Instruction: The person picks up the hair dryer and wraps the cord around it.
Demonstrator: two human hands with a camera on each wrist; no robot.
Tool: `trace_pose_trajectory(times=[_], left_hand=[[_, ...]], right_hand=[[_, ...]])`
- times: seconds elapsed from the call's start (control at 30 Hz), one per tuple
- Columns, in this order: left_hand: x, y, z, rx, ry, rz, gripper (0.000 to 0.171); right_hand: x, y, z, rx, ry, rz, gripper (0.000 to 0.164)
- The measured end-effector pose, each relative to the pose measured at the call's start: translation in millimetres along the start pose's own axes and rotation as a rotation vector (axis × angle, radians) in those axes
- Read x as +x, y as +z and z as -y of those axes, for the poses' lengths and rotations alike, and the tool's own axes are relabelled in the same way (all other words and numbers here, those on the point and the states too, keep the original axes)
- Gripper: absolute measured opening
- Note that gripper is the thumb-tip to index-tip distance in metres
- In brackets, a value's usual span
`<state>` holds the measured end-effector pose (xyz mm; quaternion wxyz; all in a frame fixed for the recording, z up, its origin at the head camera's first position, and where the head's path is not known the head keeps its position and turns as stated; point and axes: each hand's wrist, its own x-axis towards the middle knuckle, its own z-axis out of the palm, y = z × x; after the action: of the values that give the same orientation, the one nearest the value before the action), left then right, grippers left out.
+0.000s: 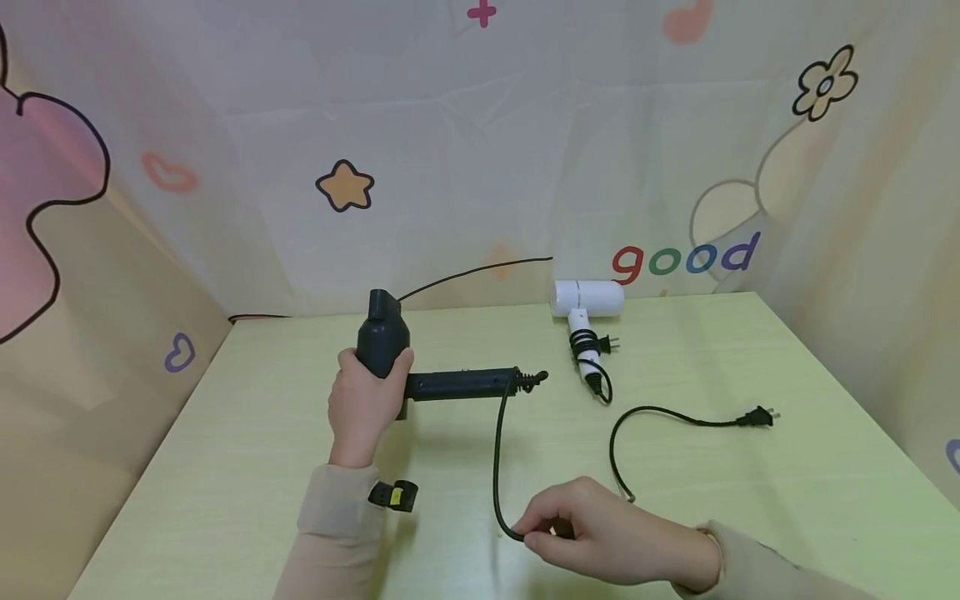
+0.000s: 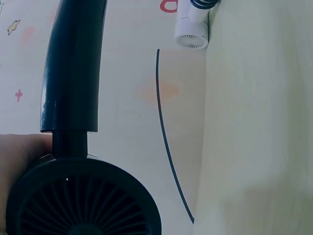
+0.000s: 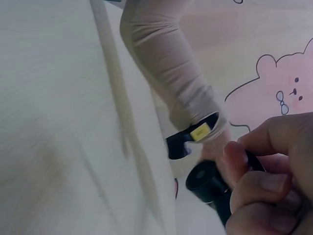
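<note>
My left hand (image 1: 365,404) grips the barrel of a black hair dryer (image 1: 384,337), whose nozzle points away toward the back wall. Its handle (image 1: 461,384) extends to the right, raised over the table. In the left wrist view the round rear grille (image 2: 85,205) and the handle (image 2: 73,68) fill the left side. From the handle's end the black power cord (image 1: 497,467) hangs down to my right hand (image 1: 600,533), which pinches it between thumb and fingers. Beyond that hand the cord (image 1: 652,408) lies curved on the table, ending in a two-pin plug (image 1: 757,417).
A white hair dryer (image 1: 588,298) lies at the back of the table, its black cord (image 1: 585,343) wound round the handle. The pale table (image 1: 225,483) is bordered by a printed curtain (image 1: 450,183) at the back and sides. A black band (image 1: 393,496) sits on the left wrist.
</note>
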<state>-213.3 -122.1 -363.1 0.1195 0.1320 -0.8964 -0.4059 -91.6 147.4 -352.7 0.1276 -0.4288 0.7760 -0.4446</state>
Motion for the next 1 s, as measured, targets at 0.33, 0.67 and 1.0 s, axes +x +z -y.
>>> trace_pose_trajectory(times=[0.33,0.67,1.0], left_hand=[[-2.4,-9.6,-10.3,-0.049,-0.031,0.061,0.081],[-6.9,-15.1,-19.5,-0.097,-0.013,0.086,0.082],[-10.8,-17.2,-21.9,-0.168,-0.03,0.156,0.084]], right_hand=[[0,8,-31,-0.1,0.001,-0.047,0.017],[3,0,-70,-0.05,0.229,-0.058,0.017],[11,-14,-90,0.011,0.374,-0.092,0.015]])
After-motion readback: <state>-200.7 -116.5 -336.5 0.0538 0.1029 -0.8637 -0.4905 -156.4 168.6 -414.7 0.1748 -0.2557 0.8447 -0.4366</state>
